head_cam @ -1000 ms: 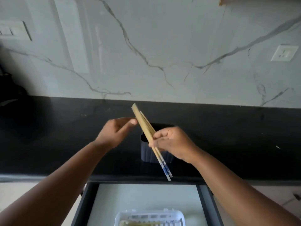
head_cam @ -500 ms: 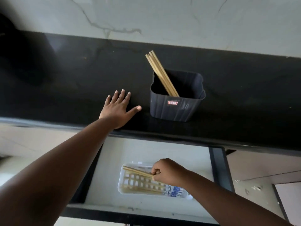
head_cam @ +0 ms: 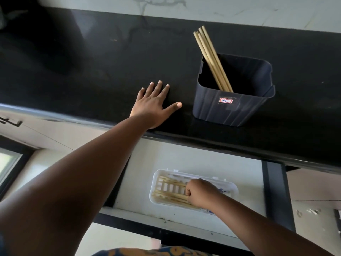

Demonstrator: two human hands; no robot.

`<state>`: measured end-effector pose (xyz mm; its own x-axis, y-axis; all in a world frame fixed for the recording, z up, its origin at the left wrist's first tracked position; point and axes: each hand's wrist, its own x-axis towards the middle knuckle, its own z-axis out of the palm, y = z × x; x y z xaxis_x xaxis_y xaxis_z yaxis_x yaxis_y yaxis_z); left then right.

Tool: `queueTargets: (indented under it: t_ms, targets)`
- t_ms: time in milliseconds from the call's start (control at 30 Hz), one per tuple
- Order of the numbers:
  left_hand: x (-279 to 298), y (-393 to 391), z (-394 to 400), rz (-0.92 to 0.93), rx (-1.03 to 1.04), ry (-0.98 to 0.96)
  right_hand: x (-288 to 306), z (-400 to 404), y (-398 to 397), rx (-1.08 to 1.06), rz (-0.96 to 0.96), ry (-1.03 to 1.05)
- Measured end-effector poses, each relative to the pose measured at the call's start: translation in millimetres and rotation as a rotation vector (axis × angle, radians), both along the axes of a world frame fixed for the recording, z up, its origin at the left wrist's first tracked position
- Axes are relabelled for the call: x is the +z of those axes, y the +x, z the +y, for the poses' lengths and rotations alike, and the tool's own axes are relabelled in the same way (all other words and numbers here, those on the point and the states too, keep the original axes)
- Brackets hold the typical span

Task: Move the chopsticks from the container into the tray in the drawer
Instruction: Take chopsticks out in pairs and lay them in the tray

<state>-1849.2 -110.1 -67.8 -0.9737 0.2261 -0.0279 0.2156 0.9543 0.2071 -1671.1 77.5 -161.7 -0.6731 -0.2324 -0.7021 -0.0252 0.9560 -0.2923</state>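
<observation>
I see the right hand [head_cam: 198, 193] has carried its chopsticks [head_cam: 171, 195] down into the drawer's tray [head_cam: 191, 174], fingers still curled round them; left hand [head_cam: 152, 105] flat on the desk [head_cam: 92, 71]. More chopsticks [head_cam: 212, 58] wait in the container [head_cam: 230, 109].

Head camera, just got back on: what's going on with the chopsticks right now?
A person is moving chopsticks from the dark container on the black counter into the white tray in the open drawer. The right hand is down in the tray, curled round a bundle of chopsticks lying there. The left hand rests flat on the counter. Several chopsticks lean in the container, not yet moved.
</observation>
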Motion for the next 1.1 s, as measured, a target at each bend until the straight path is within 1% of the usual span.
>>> queueTargets:
  t_ms: [167, 267, 333, 433, 500, 533, 600, 667, 700, 733, 800, 867, 900, 933, 1000, 1033, 1100]
  targets:
    - [-1, -1, 0, -0.001, -0.006, -0.006, -1, 5, 9, 0.003, 0.092, -0.02]
    - [-2, -2, -1, 0.005, -0.005, -0.006, 3, 4, 13, 0.129, 0.273, 0.043]
    - [-2, -3, -1, 0.006, -0.005, -0.003, 8, 2, 14, 0.199, 0.349, 0.067]
    - [-3, -2, -1, 0.003, -0.006, -0.006, 24, 5, 11, 0.186, 0.315, 0.061]
    - [-3, -1, -1, -0.004, -0.006, -0.011, 46, 10, 3, 0.147, 0.213, 0.029]
    - [-3, -1, -1, -0.004, -0.006, -0.015, 63, 15, -4, 0.125, 0.155, -0.02]
    - [-1, -1, 0, -0.002, -0.005, -0.024, 108, 23, -22, 0.06, 0.085, -0.182]
    - [0, 0, 1, 0.003, -0.008, -0.037, 164, 31, -45, -0.063, 0.115, -0.416]
    - [1, 0, 1, 0.003, -0.01, -0.042, 192, 36, -56, -0.144, 0.185, -0.544]
    - [0, 0, 1, 0.002, -0.012, -0.045, 217, 42, -68, -0.232, 0.294, -0.659]
    - [0, 0, 1, 0.0, -0.01, -0.049, 258, 54, -93, -0.403, 0.581, -0.779]
    - [0, 0, 1, 0.001, -0.009, -0.051, 277, 65, -120, -0.526, 0.796, -0.746]
    - [0, 0, 1, 0.002, -0.01, -0.05, 278, 69, -133, -0.567, 0.846, -0.679]
    - [0, 0, 1, 0.003, -0.011, -0.048, 275, 70, -144, -0.588, 0.841, -0.587]
    - [0, 0, 1, 0.002, -0.011, -0.046, 261, 70, -160, -0.593, 0.724, -0.415]
    - [0, 0, 1, 0.002, -0.008, -0.047, 253, 68, -165, -0.58, 0.665, -0.339]
    - [-1, 0, 1, 0.002, -0.005, -0.051, 240, 63, -173, -0.533, 0.622, -0.198]
